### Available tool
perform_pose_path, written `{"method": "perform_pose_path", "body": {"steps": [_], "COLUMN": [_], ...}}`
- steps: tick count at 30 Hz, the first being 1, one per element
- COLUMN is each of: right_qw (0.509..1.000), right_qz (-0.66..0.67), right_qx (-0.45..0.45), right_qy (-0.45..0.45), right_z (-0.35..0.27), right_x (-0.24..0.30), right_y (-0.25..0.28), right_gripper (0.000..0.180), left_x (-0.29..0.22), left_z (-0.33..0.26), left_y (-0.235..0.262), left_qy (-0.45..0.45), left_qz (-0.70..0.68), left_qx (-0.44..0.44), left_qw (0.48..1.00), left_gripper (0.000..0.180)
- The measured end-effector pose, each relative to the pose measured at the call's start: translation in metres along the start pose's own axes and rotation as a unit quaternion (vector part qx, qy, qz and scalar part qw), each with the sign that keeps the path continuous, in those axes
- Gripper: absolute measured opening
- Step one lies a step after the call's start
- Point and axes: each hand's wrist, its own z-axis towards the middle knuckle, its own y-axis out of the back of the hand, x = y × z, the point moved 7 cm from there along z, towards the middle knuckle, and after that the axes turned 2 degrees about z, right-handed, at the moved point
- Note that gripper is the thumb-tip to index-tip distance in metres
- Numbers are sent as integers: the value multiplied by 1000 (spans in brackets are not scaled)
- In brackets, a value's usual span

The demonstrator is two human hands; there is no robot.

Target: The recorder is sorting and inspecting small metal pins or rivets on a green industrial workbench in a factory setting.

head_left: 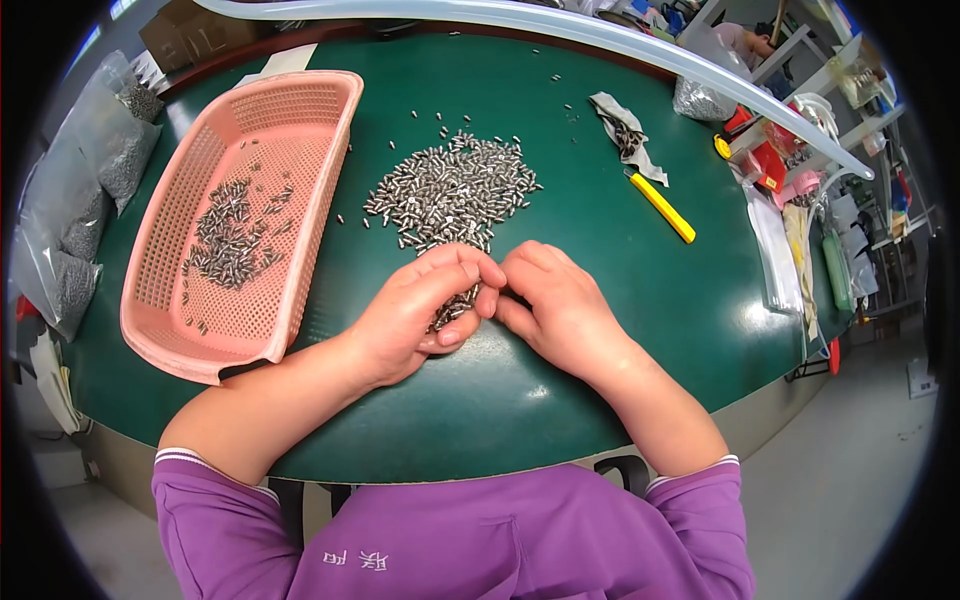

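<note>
My left hand (405, 312) is curled around a cluster of small metal pins (456, 308), which show in its palm. Its thumb and forefinger meet the fingertips of my right hand (562, 312). The right fingers are bent and pressed together; whatever lies between them is hidden. Just beyond both hands spreads a heap of short silver pins (455, 185) with rounded ends. To the left stands a pink perforated plastic basket (345, 110), with more loose pins (235, 238) scattered on its bottom.
A yellow box cutter (662, 207) lies at the right, below a grey cloth scrap (650, 165) with dark small pieces. Clear bags of metal parts (125, 165) line the left edge. A pale curved bar (600, 35) crosses above the green table (600, 420). Shelving stands right; a person bends at the back.
</note>
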Motion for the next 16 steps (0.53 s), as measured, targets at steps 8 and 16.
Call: {"method": "perform_pose_path", "body": {"steps": [8, 16], "right_qw": [899, 883], "right_qz": [421, 456], "right_qx": [-45, -31], "right_qy": [-110, -107], "right_z": [-2, -2], "right_x": [-17, -16], "right_y": [4, -2], "right_gripper": [8, 12], "left_x": [4, 5], "left_z": [-1, -1], "left_y": [0, 1], "left_qy": [24, 23], "left_qz": [39, 34], "left_qx": [-10, -15], "left_qw": [999, 999], "left_gripper": [12, 20]}}
